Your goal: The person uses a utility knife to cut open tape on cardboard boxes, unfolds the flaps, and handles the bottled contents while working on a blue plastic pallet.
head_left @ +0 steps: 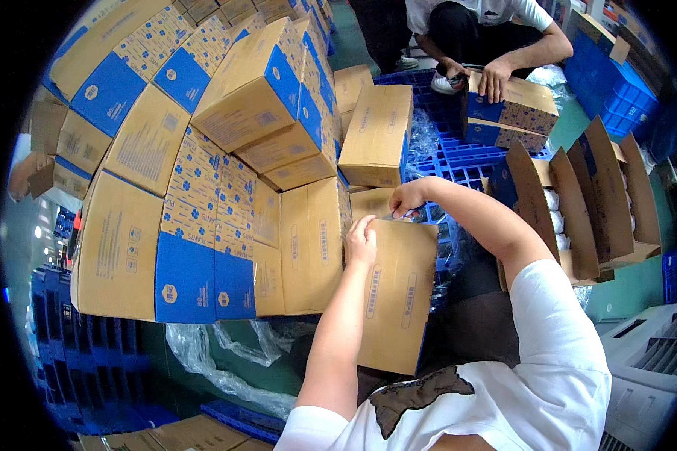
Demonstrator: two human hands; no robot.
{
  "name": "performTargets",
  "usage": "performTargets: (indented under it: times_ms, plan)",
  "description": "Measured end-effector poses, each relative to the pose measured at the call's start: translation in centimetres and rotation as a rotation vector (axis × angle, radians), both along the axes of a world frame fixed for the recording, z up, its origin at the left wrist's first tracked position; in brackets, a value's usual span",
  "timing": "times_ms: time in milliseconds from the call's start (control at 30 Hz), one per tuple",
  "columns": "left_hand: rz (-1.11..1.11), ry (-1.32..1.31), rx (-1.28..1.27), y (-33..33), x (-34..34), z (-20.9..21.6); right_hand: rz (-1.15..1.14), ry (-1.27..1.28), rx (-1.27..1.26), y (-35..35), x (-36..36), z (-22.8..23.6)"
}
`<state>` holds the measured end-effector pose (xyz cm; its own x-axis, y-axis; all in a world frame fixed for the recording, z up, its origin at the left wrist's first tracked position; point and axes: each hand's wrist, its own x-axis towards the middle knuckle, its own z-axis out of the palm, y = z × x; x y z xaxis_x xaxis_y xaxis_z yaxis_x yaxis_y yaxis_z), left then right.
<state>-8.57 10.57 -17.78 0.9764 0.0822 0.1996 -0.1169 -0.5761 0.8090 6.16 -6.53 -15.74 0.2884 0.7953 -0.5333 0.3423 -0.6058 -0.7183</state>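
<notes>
A brown cardboard carton (391,293) stands in front of me, its long printed side toward me. My left hand (361,239) is closed at its upper left corner, fingers over the edge and thumb on the near side. Just beyond the far right corner, my right hand (408,197) is curled into a fist. A small dark and bluish thing shows under those fingers, too small to name. Between the two hands lies a brown cardboard surface (372,201).
Stacked cartons (252,98) rise at left; another carton (376,135) stands ahead. Open cartons (553,203) holding white items are at right. Across a blue pallet (459,154), a crouching person holds a carton (530,101). Clear plastic film (229,368) lies on the floor.
</notes>
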Motion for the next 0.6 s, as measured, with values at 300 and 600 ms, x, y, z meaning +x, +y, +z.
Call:
performTargets:
  times_ms: [300,600]
  plan:
    - [0.014,0.012,0.059,0.6,0.3,-0.9,0.279,-0.011,-0.171,-4.5,-0.3,1.4]
    - [-0.237,-0.177,0.404,0.1,-0.3,1.0,-0.738,0.016,0.109,-3.3,-9.7,3.9]
